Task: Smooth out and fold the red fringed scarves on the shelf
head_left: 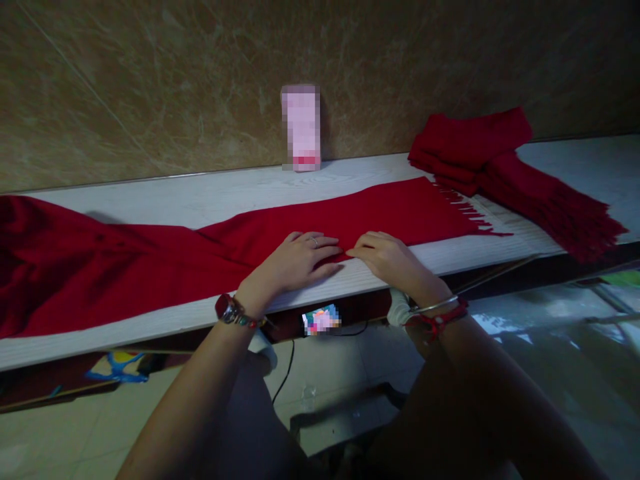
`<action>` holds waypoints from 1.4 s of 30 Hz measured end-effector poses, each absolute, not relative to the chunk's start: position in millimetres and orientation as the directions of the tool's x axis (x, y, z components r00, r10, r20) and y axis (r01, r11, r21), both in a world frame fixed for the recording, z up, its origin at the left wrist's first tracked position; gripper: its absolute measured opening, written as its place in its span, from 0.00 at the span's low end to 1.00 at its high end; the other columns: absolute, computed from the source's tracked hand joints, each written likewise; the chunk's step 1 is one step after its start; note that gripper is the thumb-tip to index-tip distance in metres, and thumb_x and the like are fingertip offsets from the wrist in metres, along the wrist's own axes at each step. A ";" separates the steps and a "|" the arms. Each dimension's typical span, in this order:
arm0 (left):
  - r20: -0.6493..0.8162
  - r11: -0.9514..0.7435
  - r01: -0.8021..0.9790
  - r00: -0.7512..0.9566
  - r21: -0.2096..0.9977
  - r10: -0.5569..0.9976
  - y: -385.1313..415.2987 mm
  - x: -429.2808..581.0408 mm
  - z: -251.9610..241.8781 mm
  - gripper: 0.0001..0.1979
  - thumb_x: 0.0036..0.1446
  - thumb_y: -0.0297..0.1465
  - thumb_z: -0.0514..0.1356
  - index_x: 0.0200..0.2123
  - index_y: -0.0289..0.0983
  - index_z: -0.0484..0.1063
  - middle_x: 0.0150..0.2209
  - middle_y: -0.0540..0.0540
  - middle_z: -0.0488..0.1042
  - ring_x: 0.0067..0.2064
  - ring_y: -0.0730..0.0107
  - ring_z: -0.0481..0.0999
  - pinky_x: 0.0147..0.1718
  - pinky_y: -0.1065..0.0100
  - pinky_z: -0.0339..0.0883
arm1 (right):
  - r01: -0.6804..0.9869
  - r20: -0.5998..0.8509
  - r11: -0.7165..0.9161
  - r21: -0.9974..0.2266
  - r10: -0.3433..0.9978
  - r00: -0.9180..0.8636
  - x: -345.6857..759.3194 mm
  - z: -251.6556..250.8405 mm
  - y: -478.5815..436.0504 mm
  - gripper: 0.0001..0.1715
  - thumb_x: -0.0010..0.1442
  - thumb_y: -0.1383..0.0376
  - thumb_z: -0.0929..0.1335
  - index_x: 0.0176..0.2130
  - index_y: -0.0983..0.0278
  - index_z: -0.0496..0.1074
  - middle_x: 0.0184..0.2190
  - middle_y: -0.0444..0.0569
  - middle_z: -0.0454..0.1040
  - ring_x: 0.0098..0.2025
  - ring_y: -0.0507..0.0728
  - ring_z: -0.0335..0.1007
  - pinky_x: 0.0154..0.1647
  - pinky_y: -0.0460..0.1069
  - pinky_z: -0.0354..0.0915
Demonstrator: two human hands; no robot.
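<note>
A long red scarf [300, 221] lies lengthwise along a narrow white wood-grain tabletop. Its right end is spread flat with a fringe, while the left part is loose and wrinkled. My left hand [296, 264] rests on the scarf's near edge, fingers stretched out over the cloth; it wears a ring, and a watch is on the wrist. Just right of it, my right hand [389, 259] has its fingers bent and pressed together on the same edge, pinching the cloth. The fingertips of both hands almost meet.
A second red scarf [470, 143], folded with fringe hanging, lies at the right of the white tabletop [210, 193]. A blurred pink phone-shaped object [301, 127] leans on the brown wall. Below the edge sit a lit screen [321, 320] and a blue item [120, 367].
</note>
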State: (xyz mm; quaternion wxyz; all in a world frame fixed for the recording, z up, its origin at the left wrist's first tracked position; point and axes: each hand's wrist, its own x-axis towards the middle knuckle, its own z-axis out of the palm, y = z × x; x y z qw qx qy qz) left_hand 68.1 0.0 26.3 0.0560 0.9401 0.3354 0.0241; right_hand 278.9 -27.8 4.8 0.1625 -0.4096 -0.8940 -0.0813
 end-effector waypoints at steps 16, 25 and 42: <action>-0.189 -0.619 0.784 0.614 0.041 0.766 66.9 87.7 19.5 0.25 0.66 0.38 0.39 0.66 0.48 0.44 0.69 0.47 0.42 0.68 0.55 0.42 0.61 0.44 0.43 | 0.743 0.370 0.667 -0.049 0.703 -0.607 279.9 3.4 -26.9 0.16 0.60 0.75 0.63 0.38 0.64 0.78 0.31 0.50 0.74 0.35 0.54 0.66 0.39 0.49 0.63; -0.124 -0.369 0.926 0.359 -0.074 0.925 80.0 70.6 29.9 0.28 0.65 0.43 0.40 0.66 0.43 0.44 0.69 0.42 0.39 0.68 0.45 0.39 0.60 0.40 0.42 | 0.731 0.380 0.674 -0.106 0.707 -0.597 279.0 5.0 -25.3 0.16 0.58 0.76 0.63 0.38 0.65 0.78 0.31 0.50 0.74 0.35 0.54 0.67 0.40 0.49 0.65; -0.030 -0.359 0.933 0.360 0.017 0.933 1.4 24.0 9.4 0.27 0.65 0.43 0.42 0.64 0.43 0.53 0.66 0.38 0.50 0.65 0.43 0.50 0.56 0.40 0.53 | 0.765 0.354 0.599 -0.237 0.787 -0.506 267.8 12.2 -18.3 0.14 0.61 0.69 0.63 0.30 0.65 0.76 0.30 0.49 0.73 0.35 0.54 0.69 0.40 0.49 0.64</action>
